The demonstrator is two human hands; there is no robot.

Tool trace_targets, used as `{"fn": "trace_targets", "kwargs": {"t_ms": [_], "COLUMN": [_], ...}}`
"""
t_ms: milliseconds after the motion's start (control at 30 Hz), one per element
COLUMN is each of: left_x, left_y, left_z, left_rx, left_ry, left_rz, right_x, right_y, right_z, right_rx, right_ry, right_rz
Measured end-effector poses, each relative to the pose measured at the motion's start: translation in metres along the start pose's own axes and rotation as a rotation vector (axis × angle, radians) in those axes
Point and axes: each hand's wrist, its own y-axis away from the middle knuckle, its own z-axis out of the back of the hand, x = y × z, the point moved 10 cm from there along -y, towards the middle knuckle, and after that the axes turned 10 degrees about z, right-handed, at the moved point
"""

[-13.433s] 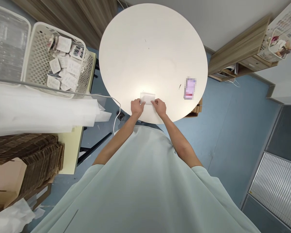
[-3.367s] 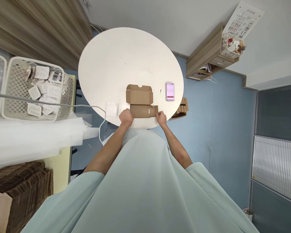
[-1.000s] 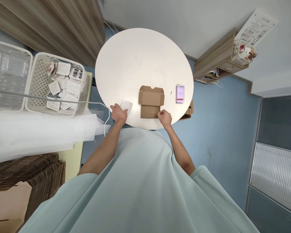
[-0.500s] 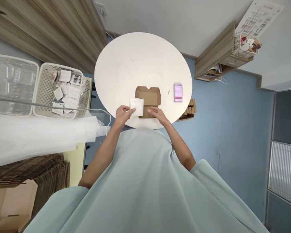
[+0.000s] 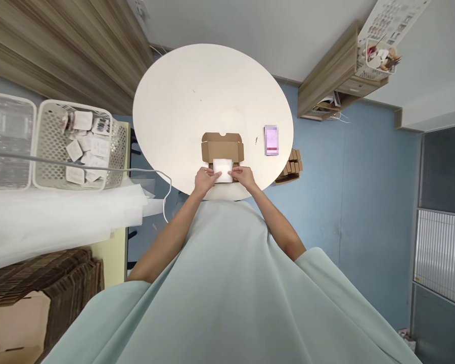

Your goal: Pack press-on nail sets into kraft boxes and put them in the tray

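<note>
Both of my hands grip a flat, square white packet (image 5: pixel 223 171) from its two sides. My left hand (image 5: pixel 206 180) pinches its left edge, thumb on top. My right hand (image 5: pixel 243 177) is closed on the right edge in the same way. Under the packet lies a small open cardboard box (image 5: pixel 222 150), its lid flap folded back, away from me. The packet sits over or in the box's near part; how deep it rests I cannot tell.
The box stands on a round white table (image 5: pixel 197 71), a phone (image 5: pixel 271 140) at its right. A perforated basket (image 5: pixel 45 146) of packets, white wrapping sheets (image 5: pixel 60 217) and stacked cardboard (image 5: pixel 76 293) are on my left. Small boxes (image 5: pixel 291 167) sit beyond the table's right edge. A cable (image 5: pixel 144 170) hangs across the left.
My left hand has brought the white packet rightward over the box. My right hand has closed on its other edge. The whole view has shifted slightly.
</note>
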Motion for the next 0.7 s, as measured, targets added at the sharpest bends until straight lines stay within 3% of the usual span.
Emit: {"fn": "trace_targets", "kwargs": {"t_ms": [233,700], "left_x": [0.010,0.005], "left_y": [-0.016,-0.022], "left_z": [-0.024,-0.043], "left_rx": [-0.028,-0.086], "left_ry": [-0.170,-0.541], "left_rz": [0.019,-0.096], "right_x": [-0.009,0.002], "right_y": [-0.011,-0.020], "right_z": [-0.004,-0.024], "right_rx": [0.034,0.098], "right_ry": [0.392,0.769], "right_rz": [-0.032,-0.005]}}
